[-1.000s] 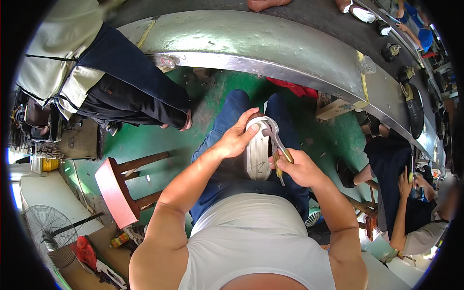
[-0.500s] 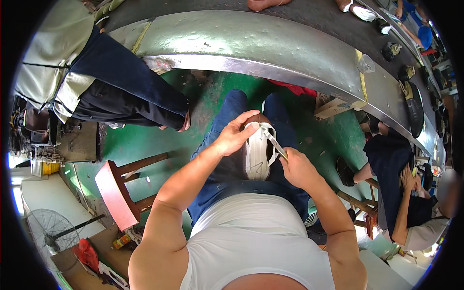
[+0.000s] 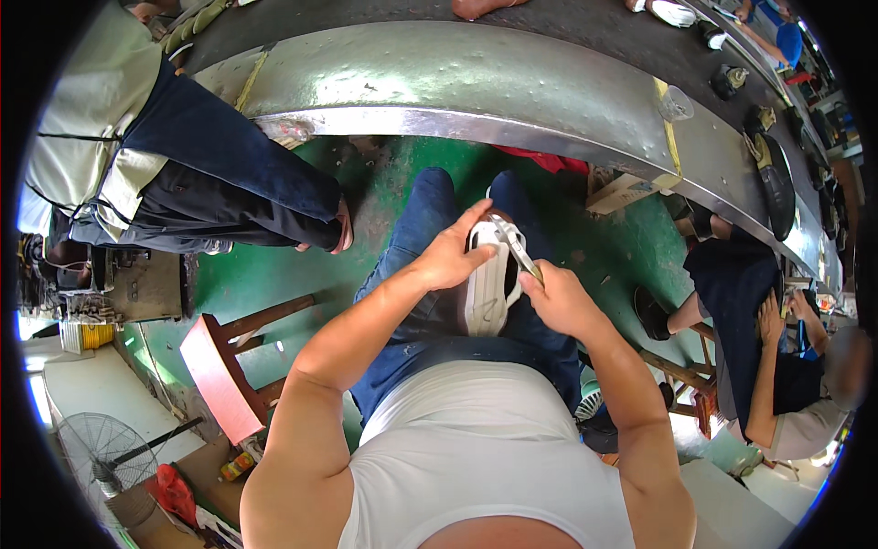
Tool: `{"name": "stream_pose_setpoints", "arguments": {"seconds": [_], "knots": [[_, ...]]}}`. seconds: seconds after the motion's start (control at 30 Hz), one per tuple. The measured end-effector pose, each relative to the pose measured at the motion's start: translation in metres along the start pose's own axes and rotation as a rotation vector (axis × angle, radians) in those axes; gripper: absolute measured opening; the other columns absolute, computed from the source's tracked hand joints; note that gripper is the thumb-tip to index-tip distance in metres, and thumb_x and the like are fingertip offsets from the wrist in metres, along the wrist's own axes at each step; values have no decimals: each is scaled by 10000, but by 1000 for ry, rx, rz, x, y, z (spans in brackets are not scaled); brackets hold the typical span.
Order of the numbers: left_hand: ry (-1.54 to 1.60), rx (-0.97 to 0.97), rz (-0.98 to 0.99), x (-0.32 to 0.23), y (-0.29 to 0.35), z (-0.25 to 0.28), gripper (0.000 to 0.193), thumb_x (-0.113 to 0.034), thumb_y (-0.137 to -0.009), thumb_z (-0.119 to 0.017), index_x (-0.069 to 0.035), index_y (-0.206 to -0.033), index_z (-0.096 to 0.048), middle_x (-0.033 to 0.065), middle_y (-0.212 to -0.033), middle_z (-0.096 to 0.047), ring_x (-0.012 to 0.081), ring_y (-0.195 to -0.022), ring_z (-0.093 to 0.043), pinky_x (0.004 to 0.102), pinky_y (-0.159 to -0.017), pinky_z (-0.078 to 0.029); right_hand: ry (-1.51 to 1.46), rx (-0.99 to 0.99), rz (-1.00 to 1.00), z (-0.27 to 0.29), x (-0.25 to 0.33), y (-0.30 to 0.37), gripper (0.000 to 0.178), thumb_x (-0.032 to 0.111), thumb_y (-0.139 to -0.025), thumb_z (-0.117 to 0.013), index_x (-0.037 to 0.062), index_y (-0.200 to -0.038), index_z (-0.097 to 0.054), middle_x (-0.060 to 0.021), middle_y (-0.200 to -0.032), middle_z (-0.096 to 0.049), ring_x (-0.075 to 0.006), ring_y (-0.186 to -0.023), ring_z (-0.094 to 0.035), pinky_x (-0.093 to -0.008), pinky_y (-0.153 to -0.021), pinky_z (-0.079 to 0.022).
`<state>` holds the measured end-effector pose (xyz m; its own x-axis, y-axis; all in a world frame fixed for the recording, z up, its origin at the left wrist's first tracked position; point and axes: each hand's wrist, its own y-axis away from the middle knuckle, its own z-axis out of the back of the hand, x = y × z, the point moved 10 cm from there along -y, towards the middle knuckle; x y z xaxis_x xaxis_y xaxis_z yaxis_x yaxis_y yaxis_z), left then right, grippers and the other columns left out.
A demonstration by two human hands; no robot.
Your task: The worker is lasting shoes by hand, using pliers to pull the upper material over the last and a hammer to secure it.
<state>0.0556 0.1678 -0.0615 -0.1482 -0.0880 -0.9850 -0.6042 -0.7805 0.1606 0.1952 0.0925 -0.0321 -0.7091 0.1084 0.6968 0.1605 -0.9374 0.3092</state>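
A shoe (image 3: 487,291) with a white underside and a brown upper edge lies sole up across my thighs, its toe pointing away from me. My left hand (image 3: 450,258) grips it near the toe, thumb pressed on the white underside and index finger stretched along the front. Wrapped round the handles of metal pliers (image 3: 521,257), my right hand (image 3: 558,300) is on the right of the shoe. The jaws reach the toe edge. A loose white strip (image 3: 515,288) curves off the shoe's right side, beneath the pliers.
Ahead runs a metal-edged bench (image 3: 439,78) with shoes on top. One person (image 3: 219,156) stands at left; another (image 3: 777,357) sits at right. A reddish wooden stool (image 3: 219,375) and a fan (image 3: 102,457) are at my left.
The pliers have turned steeper and moved closer along the toe. The white strip, earlier a wide raised loop, now lies nearer the shoe. My left index finger reaches farther forward.
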Motion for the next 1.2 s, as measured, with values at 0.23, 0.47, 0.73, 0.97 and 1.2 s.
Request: {"name": "stream_pose_setpoints", "arguments": {"seconds": [0.23, 0.47, 0.73, 0.97, 1.2], "knots": [[-180, 337, 142, 20, -12, -5, 908, 80, -788, -458, -19, -1592, -46, 189, -1479, -469, 243, -1388, -429, 280, -1135, -305, -237, -235, -184, -36, -41, 20, 640, 410, -761, -829, -27, -1144, -561, -167, -983, -675, -307, -917, -663, -397, -837, -518], [-58, 85, 288, 58, -7, -12, 672, 43, -795, -499, 15, -1461, -410, 147, -1258, -630, 228, -1141, -606, 305, -1016, -442, -290, -389, -192, -46, -56, 16, 625, 306, -776, -800, -35, -1209, -506, -232, -1077, -657, -385, -1023, -642, -441, -907, -497], [467, 360, 576, 57, 35, -37, 774, 42, -782, -544, -90, -1515, -330, 119, -1358, -551, 228, -1221, -589, 392, -951, -547, -242, -240, -182, -33, -66, 17, 409, 214, -840, -694, -15, -1144, -542, -259, -974, -663, -435, -938, -652, -458, -821, -508], [137, 118, 239, 84, 59, -50, 968, -35, -797, -675, -34, -1583, -110, 168, -1473, -457, 244, -1376, -436, 338, -1149, -328, 82, 211, -31, -19, -45, 53, 420, 234, -914, -640, 2, -1253, -551, -223, -903, -667, -408, -901, -653, -461, -781, -505], [104, 113, 216, 80, 61, -61, 999, 11, -818, -674, -30, -1586, -37, 172, -1541, -349, 211, -1429, -328, 335, -1181, -248, 403, -48, 333, -1, 16, 48, 378, 127, -898, -608, -43, -1234, -587, -183, -939, -693, -411, -958, -638, -465, -790, -530]]}}
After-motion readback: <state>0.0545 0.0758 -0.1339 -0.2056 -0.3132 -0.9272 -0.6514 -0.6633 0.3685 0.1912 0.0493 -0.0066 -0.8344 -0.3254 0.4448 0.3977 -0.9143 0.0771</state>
